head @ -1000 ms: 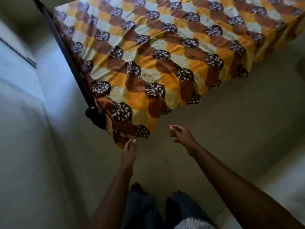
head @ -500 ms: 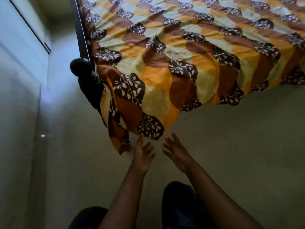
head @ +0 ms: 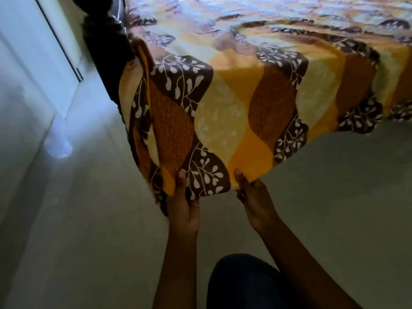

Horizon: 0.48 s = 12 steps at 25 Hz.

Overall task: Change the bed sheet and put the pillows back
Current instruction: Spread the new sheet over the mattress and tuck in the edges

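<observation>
Sheet orange, yellow, brown waves, white leaf sprigs, bedpost seemingly black

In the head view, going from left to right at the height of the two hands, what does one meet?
wall → floor → left hand → right hand → floor again. Both hands grip the lower edge of the sheet; it overlaps them, so it is left out of the order.

Bedroom in home. Bed sheet, orange, yellow and brown waves with white leaf print, spread flat on top, draped over corner, hanging above floor. Dark bed frame post at that corner. Floor pale, plain. White wall panel at left, near frame.
</observation>
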### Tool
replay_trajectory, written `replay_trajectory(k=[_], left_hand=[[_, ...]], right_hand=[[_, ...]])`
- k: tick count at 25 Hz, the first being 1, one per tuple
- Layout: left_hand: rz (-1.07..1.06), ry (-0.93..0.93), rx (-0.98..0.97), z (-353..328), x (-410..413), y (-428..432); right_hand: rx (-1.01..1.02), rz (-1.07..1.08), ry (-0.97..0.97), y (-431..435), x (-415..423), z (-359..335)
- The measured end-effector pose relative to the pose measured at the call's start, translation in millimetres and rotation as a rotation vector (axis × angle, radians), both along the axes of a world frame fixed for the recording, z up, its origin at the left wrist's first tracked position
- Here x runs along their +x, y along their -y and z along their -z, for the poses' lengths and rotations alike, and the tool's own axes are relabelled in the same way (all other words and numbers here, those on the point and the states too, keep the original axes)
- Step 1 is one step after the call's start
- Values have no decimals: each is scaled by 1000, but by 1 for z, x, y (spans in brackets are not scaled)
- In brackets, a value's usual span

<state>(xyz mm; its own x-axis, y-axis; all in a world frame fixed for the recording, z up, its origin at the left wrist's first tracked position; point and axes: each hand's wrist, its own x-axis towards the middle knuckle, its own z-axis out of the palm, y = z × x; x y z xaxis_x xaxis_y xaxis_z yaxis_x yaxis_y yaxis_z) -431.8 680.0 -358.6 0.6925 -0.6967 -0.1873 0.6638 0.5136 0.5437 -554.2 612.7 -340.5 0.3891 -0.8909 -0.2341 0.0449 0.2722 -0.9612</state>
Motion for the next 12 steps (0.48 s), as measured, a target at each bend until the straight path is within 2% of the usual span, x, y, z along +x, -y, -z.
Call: replay_trajectory(k=[2, 4, 7, 10, 12], left_hand=[[-39, 35, 65, 3, -2, -6], [-24, -1, 50, 2, -4, -7], [105, -94, -59, -7, -27, 3], [184, -112, 0, -22, -60, 27], [221, -39, 80, -36, -77, 45]], right_hand=[[9, -73, 42, 0, -8, 5], [144, -100, 227, 14, -16, 4], [325, 35, 516, 57, -30, 6], [294, 185, 682, 102, -45, -8], [226, 188, 700, 122, -55, -21]])
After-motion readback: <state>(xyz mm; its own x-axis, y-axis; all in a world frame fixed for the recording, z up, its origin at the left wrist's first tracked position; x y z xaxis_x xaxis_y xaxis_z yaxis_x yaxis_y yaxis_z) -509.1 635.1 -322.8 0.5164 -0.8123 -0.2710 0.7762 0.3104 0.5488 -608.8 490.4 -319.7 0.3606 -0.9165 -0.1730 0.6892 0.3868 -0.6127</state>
